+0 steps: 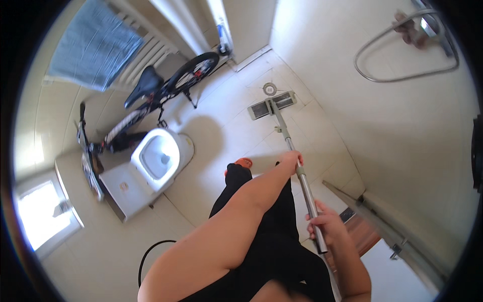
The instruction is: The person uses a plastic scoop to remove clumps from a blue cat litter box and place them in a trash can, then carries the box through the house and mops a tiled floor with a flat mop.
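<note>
A flat mop with a metal pole [306, 191] slants from beside my body out to the tiled floor. My left hand [290, 161] is wrapped round the middle of the pole, its arm stretched across in front of me. Lower down, my right hand [328, 224] grips the pole near its top end. The wide rectangular mop head [260, 110], dark with pale green ends, lies on the tiles just on the near side of a round floor drain [270, 89]. Its underside is hidden.
A white toilet [173, 151] with its lid up stands at left. Behind it a black bicycle [148, 103] leans near a radiator with a blue towel [95, 45]. A shower hose [370, 79] hangs on the right wall; a door frame [382, 226] is at lower right.
</note>
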Tool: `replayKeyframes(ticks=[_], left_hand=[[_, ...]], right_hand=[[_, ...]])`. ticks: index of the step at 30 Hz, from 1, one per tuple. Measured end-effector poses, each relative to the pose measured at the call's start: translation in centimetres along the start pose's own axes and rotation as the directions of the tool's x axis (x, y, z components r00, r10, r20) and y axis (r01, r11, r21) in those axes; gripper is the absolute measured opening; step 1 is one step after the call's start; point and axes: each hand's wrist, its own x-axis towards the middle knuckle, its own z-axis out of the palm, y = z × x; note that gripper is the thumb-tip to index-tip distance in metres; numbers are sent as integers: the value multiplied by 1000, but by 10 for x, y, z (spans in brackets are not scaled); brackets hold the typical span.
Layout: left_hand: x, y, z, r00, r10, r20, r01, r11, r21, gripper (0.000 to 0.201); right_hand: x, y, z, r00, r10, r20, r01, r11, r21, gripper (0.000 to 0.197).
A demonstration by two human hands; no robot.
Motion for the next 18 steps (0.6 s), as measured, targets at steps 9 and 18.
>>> replayKeyframes(ticks=[9, 18], left_hand=[[-92, -43, 78, 959, 128, -251, -166, 977, -136, 10], [-95, -126, -183, 579, 200, -791, -414, 907, -73, 12]], right_hand=[[-89, -131, -21, 955, 278, 105, -175, 810, -559, 67], [13, -46, 55, 692, 682, 235, -97, 410, -907, 59]])
